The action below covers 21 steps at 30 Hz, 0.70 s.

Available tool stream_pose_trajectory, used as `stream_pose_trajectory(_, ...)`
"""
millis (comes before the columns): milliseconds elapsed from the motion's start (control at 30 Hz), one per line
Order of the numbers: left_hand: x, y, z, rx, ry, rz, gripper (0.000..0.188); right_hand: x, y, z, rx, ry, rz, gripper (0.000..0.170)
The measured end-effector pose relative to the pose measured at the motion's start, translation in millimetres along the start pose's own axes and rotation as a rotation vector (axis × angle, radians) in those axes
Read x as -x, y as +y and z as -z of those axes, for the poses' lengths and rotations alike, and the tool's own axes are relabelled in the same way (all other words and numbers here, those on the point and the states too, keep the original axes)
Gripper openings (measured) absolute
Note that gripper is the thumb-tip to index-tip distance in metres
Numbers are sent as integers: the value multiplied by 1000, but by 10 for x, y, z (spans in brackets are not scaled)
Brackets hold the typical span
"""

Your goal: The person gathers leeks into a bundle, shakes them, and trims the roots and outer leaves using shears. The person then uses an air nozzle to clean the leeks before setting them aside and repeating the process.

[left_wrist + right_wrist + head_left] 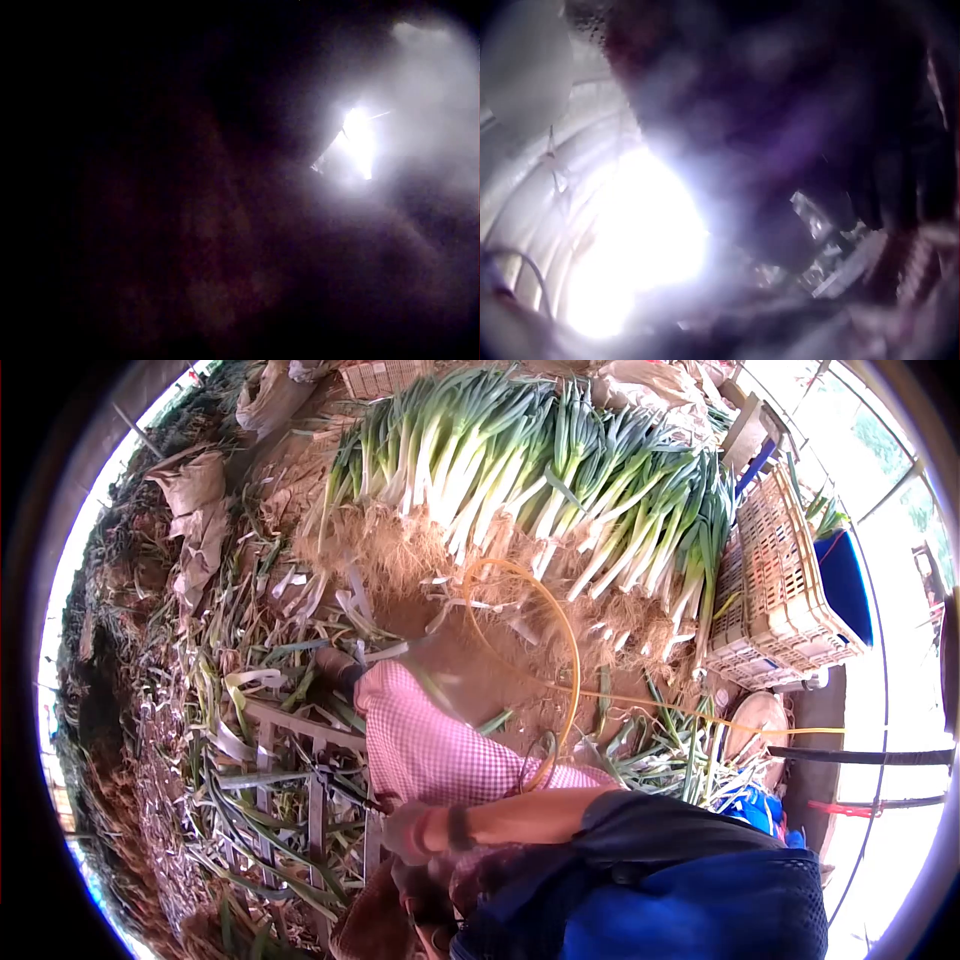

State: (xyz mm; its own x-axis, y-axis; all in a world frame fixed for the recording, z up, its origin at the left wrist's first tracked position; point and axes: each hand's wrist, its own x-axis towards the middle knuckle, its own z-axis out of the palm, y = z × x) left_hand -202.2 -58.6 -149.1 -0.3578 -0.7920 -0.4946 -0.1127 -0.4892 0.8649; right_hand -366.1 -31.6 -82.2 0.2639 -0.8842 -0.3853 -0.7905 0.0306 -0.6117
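In the head view a bare forearm with a black wrist band reaches left from a dark blue sleeve. Its gloved hand, seemingly the right, lies beside the pink checkered cloth over the lap. A thin black rod ends close to this hand; whether the fingers grip it cannot be told. Below are blurred dark shapes where the left hand cannot be made out. The left wrist view is nearly black with a bright gap. Dark purple blur covers much of the right wrist view, hiding the fingers.
Leeks with roots lie in a wide row across the ground. Plastic crates stand at the right. A yellow hose loops in front of the lap. Leaf scraps surround a metal frame at the left.
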Motion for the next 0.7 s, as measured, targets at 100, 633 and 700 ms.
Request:
stream_pose_trajectory(100, 284, -81, 190, 52, 62, 10, 29, -280, 47, -589, 267, -93, -29, 35)
stream_pose_trajectory(633, 623, 44, 511, 201, 202, -194, 28, -259, -275, -382, -512, 393, 73, 32)
stream_pose_trajectory(700, 701, 131, 621, 220, 246, -256, 28, -163, -459, -308, -489, 342, 138, 31)
